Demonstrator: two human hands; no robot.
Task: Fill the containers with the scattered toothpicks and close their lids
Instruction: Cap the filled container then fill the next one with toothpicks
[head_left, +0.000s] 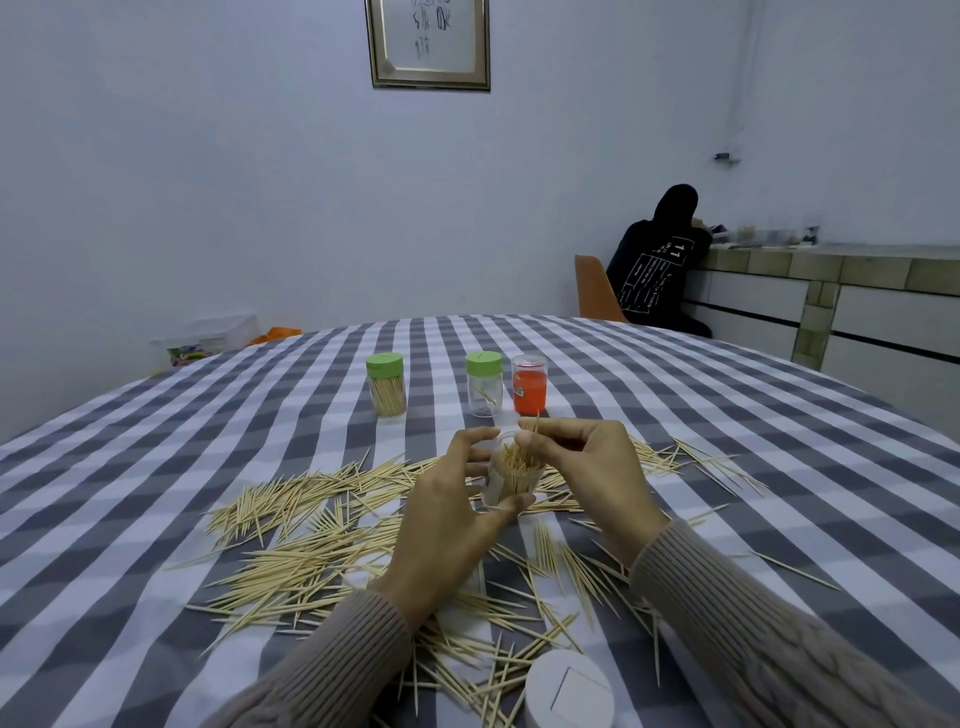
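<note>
Right hand (576, 457) pinches toothpicks (532, 427) directly above the clear container (511, 475), points down, long axis upright. Left hand (449, 512) grips that container at frame centre. Loose toothpicks (311, 561) lie below; white lid (569, 693) lower right.

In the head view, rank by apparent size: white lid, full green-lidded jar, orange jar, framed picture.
1. Framed picture
2. White lid, enlarged by nearness
3. Full green-lidded jar
4. Orange jar, close to the green-lidded one; ranking unsure
</note>
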